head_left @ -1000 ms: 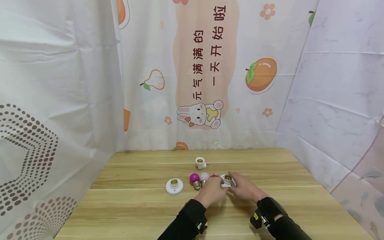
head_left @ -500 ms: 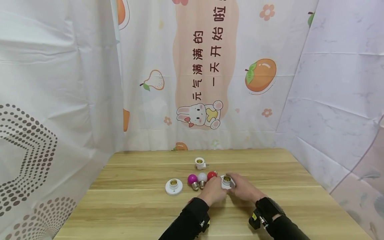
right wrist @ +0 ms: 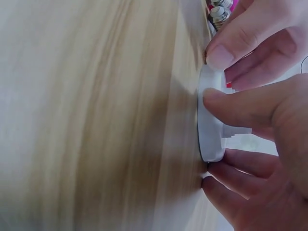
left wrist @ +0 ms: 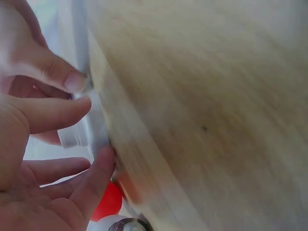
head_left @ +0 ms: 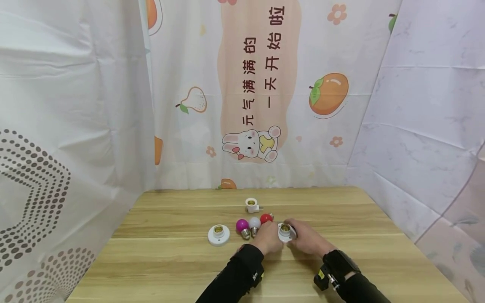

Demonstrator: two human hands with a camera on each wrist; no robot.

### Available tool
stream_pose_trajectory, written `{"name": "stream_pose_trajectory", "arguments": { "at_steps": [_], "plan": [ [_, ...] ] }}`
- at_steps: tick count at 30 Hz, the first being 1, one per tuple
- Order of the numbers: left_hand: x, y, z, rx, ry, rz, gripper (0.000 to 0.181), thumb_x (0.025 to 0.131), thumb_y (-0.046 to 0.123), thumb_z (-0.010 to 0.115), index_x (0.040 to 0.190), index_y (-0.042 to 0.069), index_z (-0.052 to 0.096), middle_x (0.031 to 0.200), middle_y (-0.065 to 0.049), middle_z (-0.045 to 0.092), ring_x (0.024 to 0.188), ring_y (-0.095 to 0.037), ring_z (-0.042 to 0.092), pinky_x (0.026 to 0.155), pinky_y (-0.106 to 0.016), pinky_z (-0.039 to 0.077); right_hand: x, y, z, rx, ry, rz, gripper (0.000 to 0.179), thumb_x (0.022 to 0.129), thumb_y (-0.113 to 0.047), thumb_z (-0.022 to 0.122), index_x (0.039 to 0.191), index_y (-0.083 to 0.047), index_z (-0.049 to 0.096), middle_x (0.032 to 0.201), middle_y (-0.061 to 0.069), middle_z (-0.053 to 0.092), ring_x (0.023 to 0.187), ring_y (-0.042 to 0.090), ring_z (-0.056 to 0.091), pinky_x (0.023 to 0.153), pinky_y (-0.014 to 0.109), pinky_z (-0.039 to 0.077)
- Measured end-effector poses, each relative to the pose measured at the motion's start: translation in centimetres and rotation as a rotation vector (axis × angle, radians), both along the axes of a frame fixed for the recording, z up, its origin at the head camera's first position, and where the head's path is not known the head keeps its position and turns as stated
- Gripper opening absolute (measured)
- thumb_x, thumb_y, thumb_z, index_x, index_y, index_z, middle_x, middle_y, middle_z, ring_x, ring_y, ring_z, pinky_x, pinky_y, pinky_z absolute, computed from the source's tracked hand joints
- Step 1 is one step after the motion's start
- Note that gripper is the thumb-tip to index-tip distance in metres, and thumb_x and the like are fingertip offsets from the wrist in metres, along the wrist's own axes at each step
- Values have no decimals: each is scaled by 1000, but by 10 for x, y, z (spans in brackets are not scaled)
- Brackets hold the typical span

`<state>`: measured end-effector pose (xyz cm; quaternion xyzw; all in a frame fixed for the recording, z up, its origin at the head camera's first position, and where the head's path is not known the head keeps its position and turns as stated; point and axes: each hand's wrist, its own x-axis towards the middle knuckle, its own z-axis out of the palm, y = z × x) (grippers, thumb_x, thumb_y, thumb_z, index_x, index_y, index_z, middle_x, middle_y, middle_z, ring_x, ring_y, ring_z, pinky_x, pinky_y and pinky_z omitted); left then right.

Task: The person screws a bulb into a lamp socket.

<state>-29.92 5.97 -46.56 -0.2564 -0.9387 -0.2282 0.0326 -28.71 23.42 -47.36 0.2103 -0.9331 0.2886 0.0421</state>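
A white round-based lamp holder [head_left: 284,235] with a brass-coloured screw socket sits on the wooden table, its socket facing up. My left hand [head_left: 268,238] grips its base from the left, thumb near the rim in the left wrist view. From the right, my right hand [head_left: 306,237] holds the same base; its thumb [right wrist: 219,99] presses the rim and its fingers curl at the far edge. Just beyond my left hand lie a red bulb [head_left: 266,217], a white bulb [head_left: 254,223] and a purple bulb [head_left: 242,225], side by side.
A second white lamp holder [head_left: 218,235] stands left of the bulbs. Farther back is a white plug-in socket adapter [head_left: 251,205] with its prongs to the right. Printed curtains [head_left: 189,139] hang behind the table [head_left: 170,269] and along both sides.
The lamp holder between my hands has shifted slightly left and towards me and now sits flatter. My left hand has come back a little, showing more of the red bulb. The bulbs moved slightly left.
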Motion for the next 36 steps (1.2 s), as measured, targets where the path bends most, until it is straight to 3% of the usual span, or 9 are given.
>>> {"name": "stream_pose_trajectory", "arguments": {
  "at_steps": [5,10,16,21,29,36],
  "plan": [
    [1,-2,6,-38,-13,16,31,66,13,89,89,6,70,81,-5,64,77,-20,59,69,-27,49,2,-3,4,-1,6,21,56,74,5,81,126,4,60,118,16,66,110,33,63,96,55,50],
    [1,-4,6,-19,-63,30,38,63,17,94,90,6,70,84,-6,62,75,-17,55,67,-27,48,4,-6,5,12,-16,31,61,73,5,83,129,4,58,122,18,65,113,34,61,98,54,49],
    [0,-4,3,-38,-39,48,42,62,23,95,90,4,70,87,-7,62,74,-15,55,67,-25,49,7,-8,6,2,-17,58,65,70,5,85,129,5,59,123,19,64,114,39,60,98,58,48],
    [2,-4,2,-41,-68,73,47,61,24,96,95,4,70,91,-8,60,78,-18,56,70,-27,49,9,-11,4,-8,-3,47,68,67,3,87,129,3,60,124,19,65,114,38,61,96,57,48],
    [6,-7,2,-91,-91,73,49,62,25,97,97,5,71,93,-7,59,83,-17,55,76,-28,49,13,-13,3,-41,-41,37,69,68,2,87,131,3,59,124,20,65,112,38,62,94,58,49],
    [11,-13,5,-112,-55,53,46,61,26,98,92,6,70,88,-4,57,81,-16,53,74,-27,49,15,-14,4,-53,-14,73,66,67,1,87,128,4,61,120,20,67,108,37,64,92,58,50]
  ]
}}
